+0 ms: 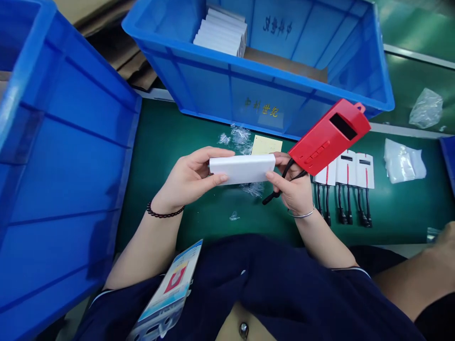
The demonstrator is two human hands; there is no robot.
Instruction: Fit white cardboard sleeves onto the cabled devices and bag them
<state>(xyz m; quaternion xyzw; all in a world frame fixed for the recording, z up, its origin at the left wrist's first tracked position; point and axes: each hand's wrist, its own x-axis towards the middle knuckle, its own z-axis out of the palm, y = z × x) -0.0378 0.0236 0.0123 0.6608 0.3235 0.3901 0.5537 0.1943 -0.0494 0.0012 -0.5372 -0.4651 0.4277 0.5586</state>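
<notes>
A flat white case is held level above the green table. My left hand grips its left end, with the thumb along the near edge. At the other end, my right hand pinches the case between thumb and fingers. A red handheld device with a dark display window, a few buttons and a hanging loop sticks out past my right hand. Its black cables run through the fingers of that hand. Whether the case is open at either end is hidden by my fingers.
Behind my hands stands a blue crate with a row of white cases. Another blue crate walls the left side. White cabled devices, clear plastic scraps, a yellow note and plastic bags lie around. A co-worker's arm is at right.
</notes>
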